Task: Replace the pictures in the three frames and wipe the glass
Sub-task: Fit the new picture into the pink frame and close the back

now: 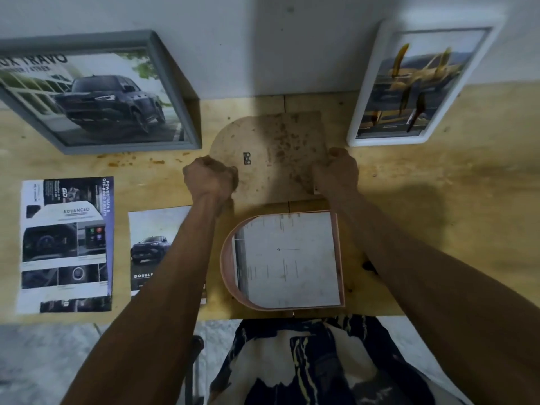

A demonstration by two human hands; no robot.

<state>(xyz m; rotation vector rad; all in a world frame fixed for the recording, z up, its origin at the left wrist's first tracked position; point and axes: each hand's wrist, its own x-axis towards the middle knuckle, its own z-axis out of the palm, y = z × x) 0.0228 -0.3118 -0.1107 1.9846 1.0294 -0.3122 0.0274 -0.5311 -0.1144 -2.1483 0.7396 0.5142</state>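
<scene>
Your left hand (211, 177) is curled closed on the left edge of the backing board (268, 153), and your right hand (339, 170) is clenched on its right edge; you hold the board between both fists, above the table or just touching it, I cannot tell which. The board is arched at one end and square at the other, thin, matte, brown and heavily speckled with stains, with a small metal hanger (247, 158) near its middle. I judge it light and fairly stiff, likely pressed fibre, prone to bend or chip at a corner; your two-sided edge grip suits it.

Directly below, nearer to you, the arched pink frame (223, 266) lies face down on the plywood table (438, 185), open at the back, with a pale sheet (287, 258) showing inside. Judge the glass beneath as fragile and slippery; lift that frame by its rim, not by the pane.

To your left lie two loose glossy car prints, a brochure page (65, 244) and a truck print (152, 249), thin and easily creased; take them by the edges. The grey frame (169, 83) and the white frame (362, 124) lean against the wall (263, 39), well apart, each holding a picture. Crumbs of debris (128, 160) lie below the grey frame.
</scene>
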